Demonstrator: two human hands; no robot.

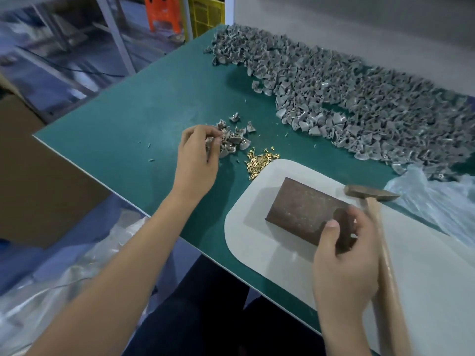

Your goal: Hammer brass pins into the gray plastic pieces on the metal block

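From the head camera, your left hand (196, 152) reaches out over the green table (144, 119), fingers curled down into a small heap of gray plastic pieces (235, 141); it seems to be pinching 1 or more of them, though the fingertips are partly hidden among the parts. Just right of that heap lies a scatter of brass pins (259, 161), touching the rounded corner of the white mat (246, 240). The metal block (303, 209) sits flat on that mat, its brown top bare. Your right hand (344, 258) hovers over the block's near right corner, fingers wrapped around the wooden handle of the hammer (377, 217), thumb lying forward over the block; the hammer head points away from you, just past the block's far right edge. Along the far right of the table stretches 1 large pile of gray pieces (359, 98), with clear plastic sheeting (434, 204) beside the hammer head
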